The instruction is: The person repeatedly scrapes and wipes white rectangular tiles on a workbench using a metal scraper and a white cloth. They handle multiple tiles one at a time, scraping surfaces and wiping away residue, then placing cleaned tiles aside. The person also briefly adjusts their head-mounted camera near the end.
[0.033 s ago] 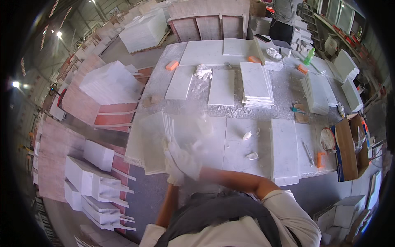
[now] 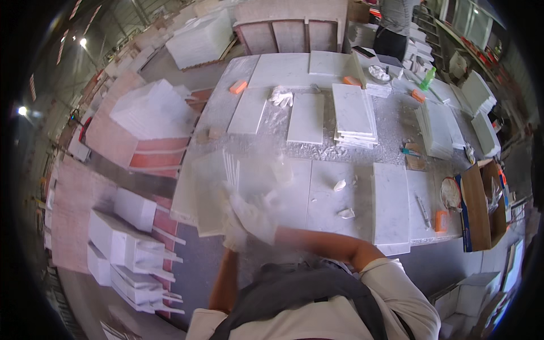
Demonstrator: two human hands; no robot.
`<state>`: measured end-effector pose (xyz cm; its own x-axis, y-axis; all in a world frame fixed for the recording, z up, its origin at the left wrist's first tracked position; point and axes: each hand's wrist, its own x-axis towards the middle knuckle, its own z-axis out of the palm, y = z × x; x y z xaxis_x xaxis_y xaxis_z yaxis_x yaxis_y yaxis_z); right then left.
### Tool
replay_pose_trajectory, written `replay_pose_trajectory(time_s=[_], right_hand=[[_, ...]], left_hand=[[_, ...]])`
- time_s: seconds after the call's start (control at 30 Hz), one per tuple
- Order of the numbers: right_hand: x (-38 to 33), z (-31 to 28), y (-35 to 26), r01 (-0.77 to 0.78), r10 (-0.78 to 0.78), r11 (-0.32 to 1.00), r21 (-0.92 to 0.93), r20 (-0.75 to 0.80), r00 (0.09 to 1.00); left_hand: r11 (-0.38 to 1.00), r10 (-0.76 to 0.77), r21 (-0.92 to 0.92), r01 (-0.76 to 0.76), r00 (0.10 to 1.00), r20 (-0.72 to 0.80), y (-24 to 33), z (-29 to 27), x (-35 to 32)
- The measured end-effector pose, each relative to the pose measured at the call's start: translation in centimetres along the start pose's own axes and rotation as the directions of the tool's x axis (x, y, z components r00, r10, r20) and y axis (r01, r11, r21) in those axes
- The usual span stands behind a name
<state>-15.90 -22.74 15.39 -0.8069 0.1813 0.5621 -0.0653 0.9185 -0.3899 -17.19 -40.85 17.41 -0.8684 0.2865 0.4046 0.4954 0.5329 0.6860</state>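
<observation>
Both of my hands wear white gloves and are close together at the near left of the worktable. My left hand is against the near right edge of a low stack of white stone tiles. My right hand reaches across from the right and lies beside or over the left one. A hazy patch blurs the fingers, so I cannot make out their grip. Thin pale tile edges stand out just beyond the fingertips. A blurred whitish object is farther right on the table.
Several white tiles are stacked across the dusty table. Another glove, orange blocks, a green bottle and a cardboard box are around. Block stacks stand on pallets at left. A person stands beyond the table.
My hands and left forearm have shifted very slightly left, still by the tile stack. The whole view has also moved a little.
</observation>
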Motion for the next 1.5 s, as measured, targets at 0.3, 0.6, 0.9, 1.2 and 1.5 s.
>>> replay_pose_trajectory(time_s=[0.3,0.6,0.9,1.2,1.5], right_hand=[[-3.2,1.1,-6.3,0.324,-0.321,0.945,-0.035,-0.268,0.908],[-3.3,-4.8,-0.7,-0.553,-0.021,0.435,0.71,0.622,0.783],[-8.2,-15.5,9.0,-0.543,0.358,0.061,0.838,0.489,0.795],[-17.2,-19.0,13.4,-0.194,0.759,0.329,0.924,-0.137,0.636],[-25.8,-20.9,10.5,-0.049,0.964,0.266,0.963,-0.265,0.031]], left_hand=[[0.962,-0.172,-0.235,0.142,0.979,-0.112,-1.2,-0.7,-2.5],[0.837,-0.194,-0.524,0.155,0.981,-0.02,-0.2,5.6,1.3],[0.689,0.169,-0.711,0.137,0.925,0.342,8.5,19.8,2.0],[0.495,0.738,-0.792,0.358,0.309,0.6,20.2,32.3,-0.2],[0.391,0.914,-0.546,0.741,-0.24,0.328,26.8,33.7,-11.2]])
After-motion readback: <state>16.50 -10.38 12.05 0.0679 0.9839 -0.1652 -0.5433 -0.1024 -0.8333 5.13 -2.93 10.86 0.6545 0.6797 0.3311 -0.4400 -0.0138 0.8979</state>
